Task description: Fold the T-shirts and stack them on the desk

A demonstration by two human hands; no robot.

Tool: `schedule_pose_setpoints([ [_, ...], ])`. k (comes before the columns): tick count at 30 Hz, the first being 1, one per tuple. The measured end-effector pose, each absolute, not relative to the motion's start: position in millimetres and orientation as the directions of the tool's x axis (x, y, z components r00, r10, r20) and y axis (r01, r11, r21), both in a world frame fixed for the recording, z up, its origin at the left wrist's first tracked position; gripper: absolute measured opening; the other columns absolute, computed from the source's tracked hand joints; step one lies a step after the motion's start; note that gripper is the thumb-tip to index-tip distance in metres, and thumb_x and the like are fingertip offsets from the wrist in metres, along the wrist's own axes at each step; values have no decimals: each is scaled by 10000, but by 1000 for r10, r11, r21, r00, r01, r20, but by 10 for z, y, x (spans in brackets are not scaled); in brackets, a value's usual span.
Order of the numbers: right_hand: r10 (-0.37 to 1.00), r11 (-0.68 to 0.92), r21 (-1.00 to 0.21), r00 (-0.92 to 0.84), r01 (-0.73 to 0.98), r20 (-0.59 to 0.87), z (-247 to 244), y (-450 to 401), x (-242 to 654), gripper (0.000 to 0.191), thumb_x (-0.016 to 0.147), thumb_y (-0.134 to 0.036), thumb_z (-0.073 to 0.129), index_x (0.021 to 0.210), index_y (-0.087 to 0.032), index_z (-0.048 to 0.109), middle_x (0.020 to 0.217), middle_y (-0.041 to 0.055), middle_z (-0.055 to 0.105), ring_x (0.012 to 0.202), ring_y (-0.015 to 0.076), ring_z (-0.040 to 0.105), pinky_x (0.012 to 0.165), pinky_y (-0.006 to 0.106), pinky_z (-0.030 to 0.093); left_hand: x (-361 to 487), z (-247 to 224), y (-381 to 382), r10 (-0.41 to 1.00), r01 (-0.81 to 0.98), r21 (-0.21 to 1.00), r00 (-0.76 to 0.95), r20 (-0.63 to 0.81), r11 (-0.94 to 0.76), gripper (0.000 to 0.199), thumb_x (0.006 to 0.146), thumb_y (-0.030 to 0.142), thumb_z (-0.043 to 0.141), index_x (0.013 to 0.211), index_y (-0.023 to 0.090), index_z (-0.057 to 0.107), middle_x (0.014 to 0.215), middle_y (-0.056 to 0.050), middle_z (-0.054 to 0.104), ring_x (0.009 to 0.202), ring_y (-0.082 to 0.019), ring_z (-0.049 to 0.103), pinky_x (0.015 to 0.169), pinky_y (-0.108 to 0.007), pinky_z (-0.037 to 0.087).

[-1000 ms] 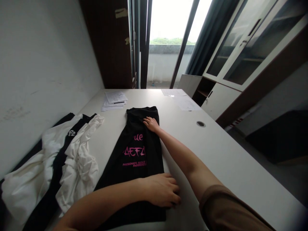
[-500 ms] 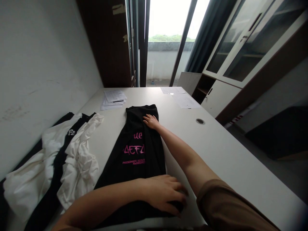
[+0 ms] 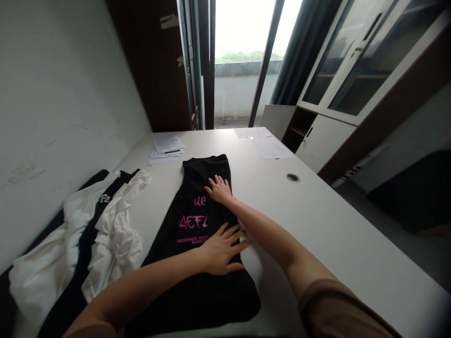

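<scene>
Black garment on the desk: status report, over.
Left hand: spread on black garment. Right hand: palm down, farther up it. Pink lettering faces up. Left forearm crosses it; white clothing lies to its left.

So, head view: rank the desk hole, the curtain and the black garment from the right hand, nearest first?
1. Black garment: directly under the right hand.
2. Desk hole: off to that hand's right.
3. Curtain: farthest, beyond the desk, also rightward.
</scene>
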State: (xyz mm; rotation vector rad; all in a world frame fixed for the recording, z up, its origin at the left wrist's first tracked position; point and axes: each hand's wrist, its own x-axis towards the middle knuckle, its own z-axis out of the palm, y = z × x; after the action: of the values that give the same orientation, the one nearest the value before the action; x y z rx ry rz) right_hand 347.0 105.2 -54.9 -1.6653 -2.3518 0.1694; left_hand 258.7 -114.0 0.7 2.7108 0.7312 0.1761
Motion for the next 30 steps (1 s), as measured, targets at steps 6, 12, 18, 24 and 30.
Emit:
schedule_pose_setpoints([
  [6, 930, 368, -271, -347, 890, 123, -591, 1099, 3509, 694, 1027, -650, 309, 1600, -260, 357, 1691, 118, 213, 1569, 303, 138, 1246, 534, 106, 2281, 24, -1057, 631, 587, 346, 776, 19, -732, 693, 1009, 526, 496, 1622, 282, 284, 1698, -87, 231, 1573, -295, 161, 1274, -545, 130],
  [12, 930, 366, -321, -349, 873, 111, -617, 1358, 3502, 667, 1033, -604, 331, 1596, -249, 370, 1686, 125, 225, 1568, 324, 136, 1241, 574, 97, 1572, 85, -1148, 878, 857, 200, 477, 41, -475, 649, 1000, 421, 532, 1599, 280, 326, 1684, -94, 262, 1555, -311, 208, 1251, -567, 193],
  [18, 926, 376, -327, -334, 867, 177, -514, 1362, 3488, 583, 1046, -520, 371, 1534, -216, 465, 1647, 147, 318, 1540, 330, 216, 1229, 577, 136, 994, 130, -1524, 989, 990, -28, 137, 53, -135, 539, 986, 367, 532, 1477, 158, 464, 1467, -174, 513, 1347, -311, 487, 1141, -455, 381],
  [24, 697, 714, -272, -620, 645, 360, -375, 1028, 3442, 444, 1027, -403, 469, 1421, -228, 575, 1472, 109, 546, 1378, 256, 455, 1190, 415, 280, 836, 213, -1855, 991, 994, -106, -38, -130, 25, 284, 1035, 308, 371, 1185, 184, 577, 1121, -110, 673, 1029, -261, 658, 879, -357, 486],
  [30, 698, 716, -265, -662, 646, 272, -309, 915, 3280, 556, 857, -376, 689, 1382, -235, 575, 1333, 99, 628, 1265, 294, 526, 1100, 424, 368, 807, 277, -1914, 961, 992, -2, -123, -247, 127, 264, 1036, 334, 344, 1168, 219, 542, 940, -76, 718, 905, -281, 705, 769, -355, 467],
])
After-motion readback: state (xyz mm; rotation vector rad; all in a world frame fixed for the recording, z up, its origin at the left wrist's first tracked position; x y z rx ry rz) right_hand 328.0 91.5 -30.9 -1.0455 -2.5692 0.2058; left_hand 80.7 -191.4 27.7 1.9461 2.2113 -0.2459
